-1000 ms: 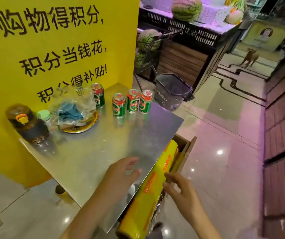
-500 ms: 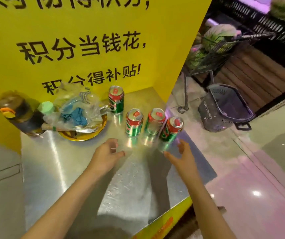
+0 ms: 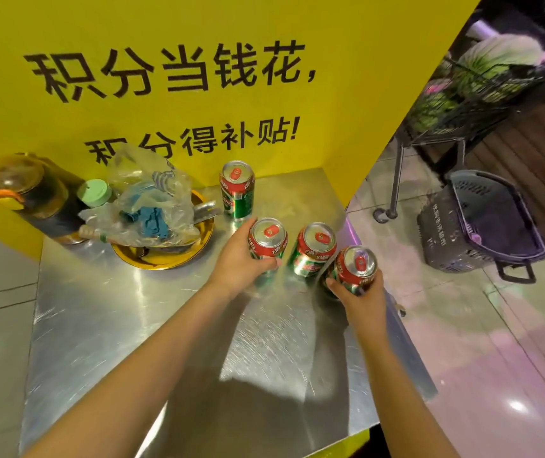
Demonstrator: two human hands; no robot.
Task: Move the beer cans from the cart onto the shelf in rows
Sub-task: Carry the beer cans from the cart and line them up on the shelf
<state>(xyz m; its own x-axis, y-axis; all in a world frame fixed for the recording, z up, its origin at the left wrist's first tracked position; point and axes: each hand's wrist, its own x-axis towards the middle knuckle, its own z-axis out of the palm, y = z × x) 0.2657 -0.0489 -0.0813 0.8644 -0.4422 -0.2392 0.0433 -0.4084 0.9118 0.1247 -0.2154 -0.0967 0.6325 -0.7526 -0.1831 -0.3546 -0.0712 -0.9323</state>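
Four beer cans are standing on the steel counter (image 3: 106, 325), two of them being gripped.
Left hand (image 3: 236, 264) is curling around the left can (image 3: 267, 239); right hand (image 3: 361, 297) is gripping the rightmost can (image 3: 357, 266); the middle can (image 3: 314, 247) and back can (image 3: 237, 188) are standing free.

**One head-worn view, looking down at a steel counter**

A single wide-angle camera sits on the person's head, facing forward and steeply down. It looks close over the metal counter (image 3: 106, 325), with both forearms reaching in from the bottom edge. A yellow sign wall (image 3: 198, 28) fills the upper frame, near and straight ahead. To the right the view falls away to the shop floor (image 3: 495, 358); the far corner there seems blurred and bent by the lens.
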